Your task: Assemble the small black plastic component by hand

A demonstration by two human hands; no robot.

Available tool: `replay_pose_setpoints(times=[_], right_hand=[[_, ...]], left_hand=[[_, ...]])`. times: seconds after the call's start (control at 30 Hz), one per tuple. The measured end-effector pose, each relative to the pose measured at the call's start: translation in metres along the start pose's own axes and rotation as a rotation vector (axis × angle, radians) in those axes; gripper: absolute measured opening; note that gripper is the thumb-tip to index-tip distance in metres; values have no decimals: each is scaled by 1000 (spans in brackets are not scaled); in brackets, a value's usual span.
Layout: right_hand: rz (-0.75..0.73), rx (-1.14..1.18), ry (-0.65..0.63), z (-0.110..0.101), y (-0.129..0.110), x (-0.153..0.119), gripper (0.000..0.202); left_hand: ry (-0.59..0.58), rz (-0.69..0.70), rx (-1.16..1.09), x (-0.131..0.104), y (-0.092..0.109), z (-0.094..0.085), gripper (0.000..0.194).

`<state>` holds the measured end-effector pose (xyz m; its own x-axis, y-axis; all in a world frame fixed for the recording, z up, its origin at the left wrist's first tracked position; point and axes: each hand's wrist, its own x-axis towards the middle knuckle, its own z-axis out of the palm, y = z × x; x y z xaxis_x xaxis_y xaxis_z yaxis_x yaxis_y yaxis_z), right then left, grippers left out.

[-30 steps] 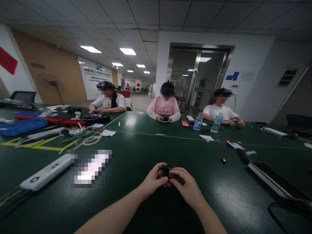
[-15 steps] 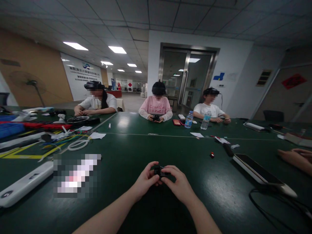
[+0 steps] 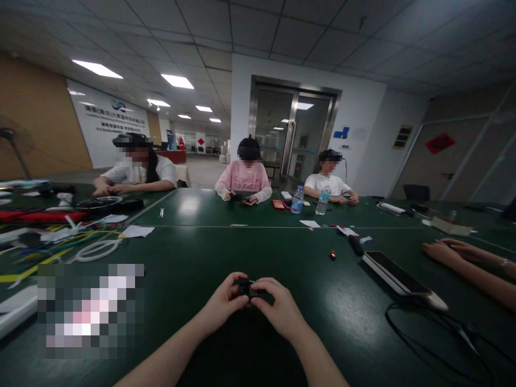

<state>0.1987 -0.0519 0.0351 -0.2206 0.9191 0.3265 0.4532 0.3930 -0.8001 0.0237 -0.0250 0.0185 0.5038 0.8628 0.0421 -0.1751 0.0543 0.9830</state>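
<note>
Between my two hands is a small black object (image 3: pixel 244 288), held just above the dark green table (image 3: pixel 193 263). Its kind is too small and too covered by fingers to make out. My left hand (image 3: pixel 226 301) pinches its left side between thumb and fingers. On the other side, my right hand (image 3: pixel 278 303) grips it with thumb and forefinger. Both hands are closed on it, fingertips close together.
A white device with a dark top (image 3: pixel 399 274) and a black cable (image 3: pixel 427 338) lie to the right. A small red item (image 3: pixel 332 255) sits nearer the middle. White coiled cable (image 3: pixel 99 250) and tangled wires are at left. Two water bottles (image 3: pixel 297 200) stand across, before several seated people.
The view has turned to the right, so most things sit further left. Both hands still hold the black object. The person opposite has moved their hands apart.
</note>
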Motion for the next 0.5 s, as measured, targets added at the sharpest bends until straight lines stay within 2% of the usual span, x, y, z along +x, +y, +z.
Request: replay_pose_setpoints(times=[0.1,0.27,0.5], right_hand=[[9,-8,-25,1,0,-1,24],[15,-26,-35,2,1,-1,27],[4,-6,-38,3,0,0,20]], left_hand=[[-47,-27,-11,-2,1,-5,42],[-46,-21,8,-5,0,-7,39],[-59,-12,26,-5,-4,-10,40]])
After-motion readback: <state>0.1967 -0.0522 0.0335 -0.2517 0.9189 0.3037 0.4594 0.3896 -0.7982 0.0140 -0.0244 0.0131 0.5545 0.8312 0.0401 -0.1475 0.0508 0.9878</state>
